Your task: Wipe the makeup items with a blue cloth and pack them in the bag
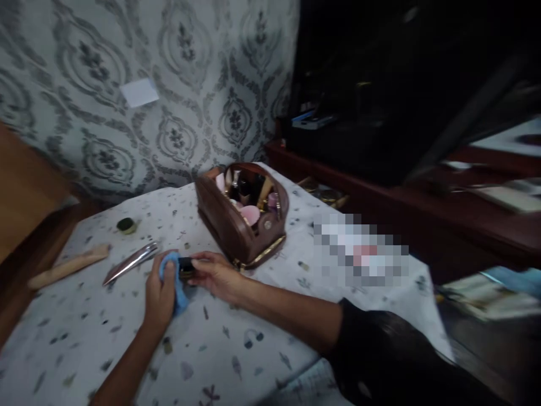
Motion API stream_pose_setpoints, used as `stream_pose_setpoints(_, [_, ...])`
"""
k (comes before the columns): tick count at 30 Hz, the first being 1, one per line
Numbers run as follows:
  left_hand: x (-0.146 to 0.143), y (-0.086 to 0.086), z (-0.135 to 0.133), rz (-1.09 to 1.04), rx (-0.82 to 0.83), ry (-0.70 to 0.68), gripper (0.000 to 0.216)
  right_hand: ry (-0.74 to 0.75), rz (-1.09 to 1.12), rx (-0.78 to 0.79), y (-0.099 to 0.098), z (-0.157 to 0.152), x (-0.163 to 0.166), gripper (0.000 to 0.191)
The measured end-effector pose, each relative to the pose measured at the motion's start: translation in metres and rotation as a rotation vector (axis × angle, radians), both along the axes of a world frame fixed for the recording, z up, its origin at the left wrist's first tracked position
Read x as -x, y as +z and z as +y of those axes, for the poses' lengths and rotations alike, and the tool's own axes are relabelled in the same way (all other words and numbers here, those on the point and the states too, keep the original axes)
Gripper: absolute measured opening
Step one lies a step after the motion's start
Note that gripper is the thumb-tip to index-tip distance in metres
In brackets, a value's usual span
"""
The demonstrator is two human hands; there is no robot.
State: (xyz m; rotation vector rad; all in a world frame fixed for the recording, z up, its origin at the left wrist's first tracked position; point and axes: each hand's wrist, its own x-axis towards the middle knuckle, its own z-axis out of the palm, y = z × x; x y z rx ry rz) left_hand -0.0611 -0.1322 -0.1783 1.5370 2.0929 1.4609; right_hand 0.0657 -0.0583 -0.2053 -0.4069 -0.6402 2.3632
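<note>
My left hand (157,296) is closed on a blue cloth (181,299), pressed against one end of a small dark container (185,267). From the other side, the fingers of my right hand (217,275) grip that container; its exact kind is too blurred to tell. Just beyond my hands stands an unzipped brown cosmetic bag (236,225), with pink, gold and black items inside. Left of my hands lie a shiny slim tube or packet (131,262) and a tan, stick-like item (70,267). A small round dark-green item (125,225) sits farther back.
Everything rests on a table with a white patterned cloth (236,338). A pixelated object (361,251) lies at the right. Patterned wallpaper (181,113) rises behind, with a dark red cabinet (359,208) along the right and brown wooden furniture (29,186) at the left.
</note>
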Motion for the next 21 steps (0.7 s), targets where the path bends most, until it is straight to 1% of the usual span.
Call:
stream_pose_setpoints(3, [0.0003,-0.0041,0.0003,0.068,0.069,-0.063,0.055,0.006,0.001,-0.008,-0.0037,0.0039,0.0034,0.044])
stream_pose_setpoints(7, [-0.0016,-0.0047,0.0003,0.155,0.079,-0.054,0.062,-0.021,0.019,-0.014,0.0005,0.0036,0.0031,0.060])
stream_pose_setpoints(11, [-0.0029,-0.0032,0.0000,0.131,0.108,-0.056,0.061,-0.032,0.014,-0.006,0.0036,0.0024,0.0011,0.070])
stream_pose_setpoints(13, [-0.0032,-0.0021,-0.0001,0.085,0.080,-0.031,0.059,-0.007,0.044,-0.002,0.0031,0.0026,0.0010,0.074])
stream_pose_setpoints(17, [-0.0042,0.0016,-0.0009,0.000,0.046,0.061,0.050,0.032,0.076,0.001,0.0017,0.0013,0.0030,0.080])
stream_pose_setpoints(19, [-0.0043,0.0031,-0.0010,0.013,0.040,0.105,0.046,0.026,0.050,-0.001,0.0010,-0.0004,0.0044,0.078])
stream_pose_setpoints(21, [-0.0038,0.0037,-0.0004,0.051,0.048,0.143,0.044,0.018,-0.004,-0.036,0.0000,-0.0022,0.0051,0.075])
